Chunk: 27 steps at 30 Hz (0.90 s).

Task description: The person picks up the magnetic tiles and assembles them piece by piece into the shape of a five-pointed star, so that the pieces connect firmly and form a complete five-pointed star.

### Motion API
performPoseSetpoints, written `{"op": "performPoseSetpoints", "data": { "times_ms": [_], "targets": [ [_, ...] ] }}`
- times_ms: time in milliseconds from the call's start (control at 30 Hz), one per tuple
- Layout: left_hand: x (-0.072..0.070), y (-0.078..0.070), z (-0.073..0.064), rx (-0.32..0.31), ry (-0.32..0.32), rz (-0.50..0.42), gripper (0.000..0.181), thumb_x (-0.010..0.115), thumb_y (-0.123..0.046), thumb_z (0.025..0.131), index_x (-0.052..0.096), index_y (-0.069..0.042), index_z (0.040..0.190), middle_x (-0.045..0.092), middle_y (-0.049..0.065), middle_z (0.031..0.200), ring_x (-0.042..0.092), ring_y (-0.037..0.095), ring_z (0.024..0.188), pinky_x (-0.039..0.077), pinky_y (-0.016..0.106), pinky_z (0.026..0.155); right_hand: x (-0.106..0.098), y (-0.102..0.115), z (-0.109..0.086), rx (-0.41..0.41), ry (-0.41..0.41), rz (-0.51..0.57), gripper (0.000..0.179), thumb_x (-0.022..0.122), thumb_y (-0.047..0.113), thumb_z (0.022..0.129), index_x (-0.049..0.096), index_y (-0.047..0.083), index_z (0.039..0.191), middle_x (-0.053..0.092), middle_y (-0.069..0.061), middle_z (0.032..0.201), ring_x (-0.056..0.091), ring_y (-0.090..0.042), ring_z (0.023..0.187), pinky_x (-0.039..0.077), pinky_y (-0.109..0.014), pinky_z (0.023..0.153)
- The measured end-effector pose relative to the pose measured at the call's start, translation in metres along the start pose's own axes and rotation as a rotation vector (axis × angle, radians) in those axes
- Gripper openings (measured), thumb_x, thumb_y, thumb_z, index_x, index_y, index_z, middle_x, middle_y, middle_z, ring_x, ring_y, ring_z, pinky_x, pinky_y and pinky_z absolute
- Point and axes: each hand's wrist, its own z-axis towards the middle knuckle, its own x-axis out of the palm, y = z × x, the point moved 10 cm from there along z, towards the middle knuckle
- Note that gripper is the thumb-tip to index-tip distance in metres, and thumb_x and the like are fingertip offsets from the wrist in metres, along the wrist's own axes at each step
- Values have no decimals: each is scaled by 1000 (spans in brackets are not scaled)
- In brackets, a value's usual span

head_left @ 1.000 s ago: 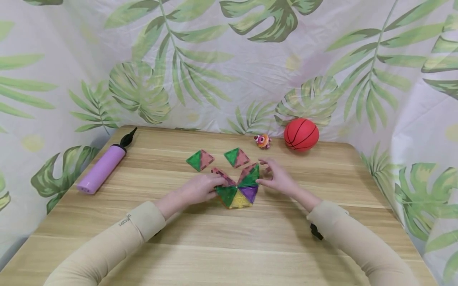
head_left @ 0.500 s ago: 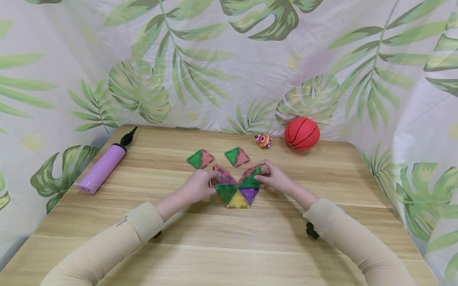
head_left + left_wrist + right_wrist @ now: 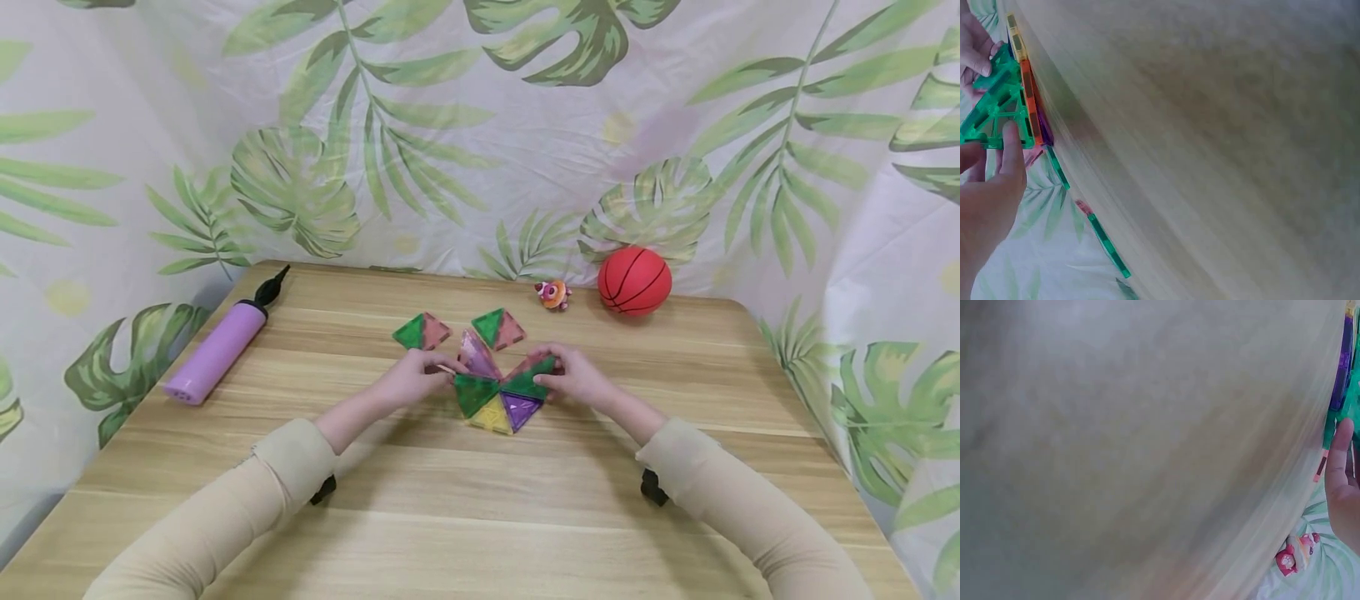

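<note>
Magnetic triangle tiles are joined in a fan in the middle of the table. My left hand pinches the left green tile at its outer edge; in the left wrist view, thumb and fingers lie on the green frame, beside an orange tile. At the other side my right hand grips the right green tile, which is tilted up. Between them lie a yellow tile and a purple tile. A pinkish-purple tile stands raised at the back left.
Two green-and-pink tile diamonds lie behind the fan, a left diamond and a right diamond. Farther back are a small toy figure and a red ball. A purple hand pump lies at the table's left.
My right hand has closed in on the right green tile and grips it. My left hand has shifted slightly left, and the back-left tile has risen more upright. The fan has turned a little.
</note>
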Motion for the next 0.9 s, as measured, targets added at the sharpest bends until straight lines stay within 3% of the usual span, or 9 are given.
{"op": "performPoseSetpoints", "data": {
  "times_ms": [167,300,533,767,900],
  "targets": [
    [4,6,-2,-117,20,-67,28,63,-25,91,66,-10,115,60,11,121,63,25,104,51,38,89,-1,-1,-2,3,-25,13,38,64,6,89,54,2,125,64,-20,103,63,-20,80,56,-36,67],
    [5,5,-2,-120,-6,-61,29,71,-21,85,67,-10,111,57,11,126,60,26,110,51,34,88,-2,-1,-3,16,-39,23,36,63,5,90,54,2,124,64,-19,103,62,-19,84,55,-36,71],
    [1,7,-1,-109,-58,-93,23,69,-12,85,69,-6,107,56,14,127,61,24,107,52,30,84,-4,-5,-8,62,-61,109,35,61,2,89,55,2,123,62,-18,105,62,-16,87,55,-33,74],
    [0,13,-3,-133,-25,-191,26,64,-6,87,65,-2,113,51,16,127,60,17,96,51,34,86,-1,-12,-8,42,-6,310,40,57,-3,90,46,-7,128,60,-22,109,62,-14,87,54,-29,75],
    [-1,18,-4,-144,0,-203,26,61,-2,88,63,1,114,51,18,130,60,15,94,50,37,89,2,-16,-8,68,27,396,41,56,-4,90,42,-8,128,62,-13,103,62,-11,85,53,-25,73]
  ]
}}
